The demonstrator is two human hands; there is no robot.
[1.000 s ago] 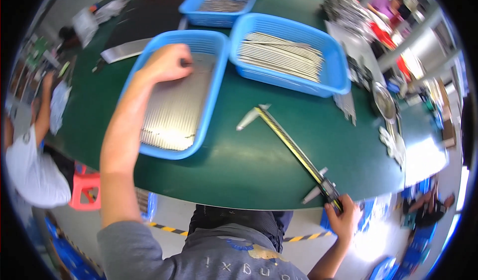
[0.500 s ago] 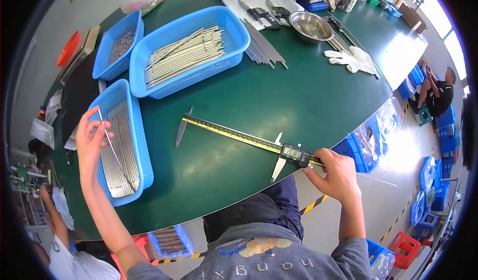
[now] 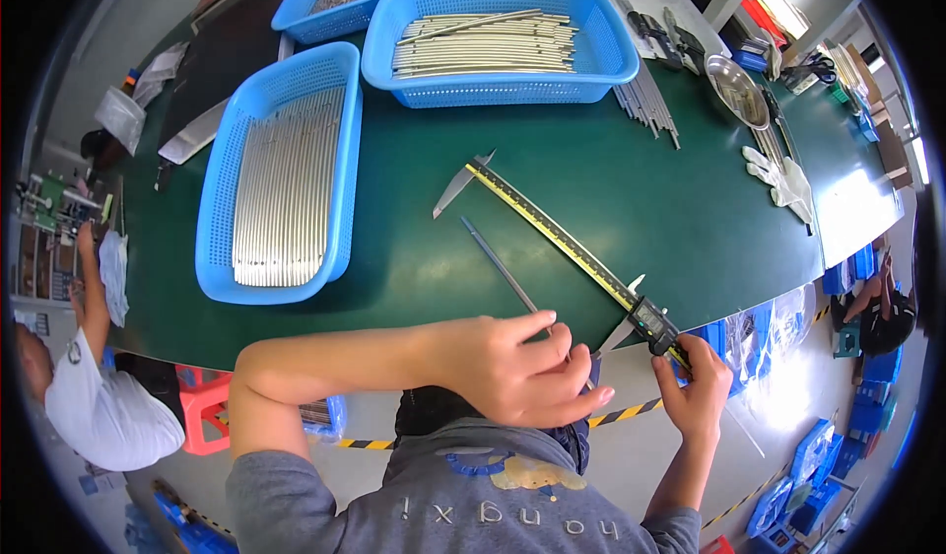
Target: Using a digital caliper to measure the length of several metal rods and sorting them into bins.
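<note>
A thin grey metal rod (image 3: 501,266) is held in the fingers of my left hand (image 3: 517,369), which reaches across in front of me. The rod slants up and left from my fingers over the green table, beside the long digital caliper (image 3: 554,229). My right hand (image 3: 696,388) grips the caliper at its display end, near the table's front edge. Its jaws are wide apart, with one at the far left end of the scale and the sliding one near my right hand. On the left, a blue basket (image 3: 347,194) holds a row of similar rods (image 3: 286,189).
Another blue basket (image 3: 493,93) of rods stands at the back, beside a smaller basket (image 3: 340,24) of small metal pieces. Loose rods (image 3: 648,101), a metal bowl (image 3: 737,91) and a white glove (image 3: 783,179) lie at right. A co-worker (image 3: 118,406) sits at left.
My left hand has moved from over the left basket to in front of me, carrying the rod beside the caliper. The view has shifted; my right hand stays on the caliper.
</note>
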